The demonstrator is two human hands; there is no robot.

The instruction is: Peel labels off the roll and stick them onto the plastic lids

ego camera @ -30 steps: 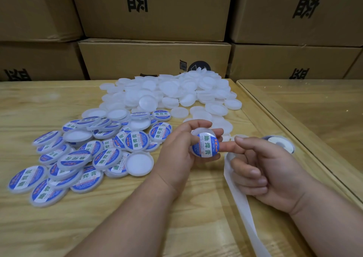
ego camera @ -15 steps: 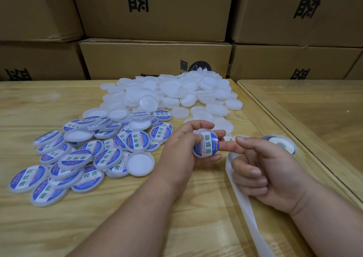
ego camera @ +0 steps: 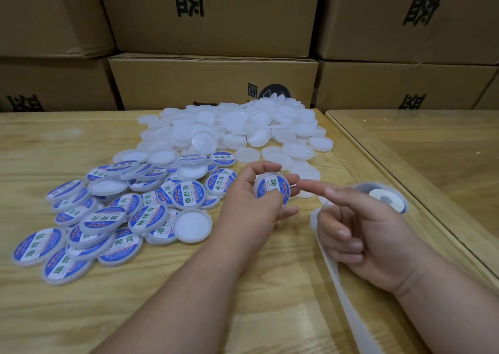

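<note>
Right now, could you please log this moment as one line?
left hand: holds labelled lid | right hand: index finger extended beside lid, holds nothing | label roll: on table

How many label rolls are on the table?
1. The label roll lies flat near the table's right edge, behind the right hand; its blank liner strip trails toward the camera. None seem hidden.
</note>
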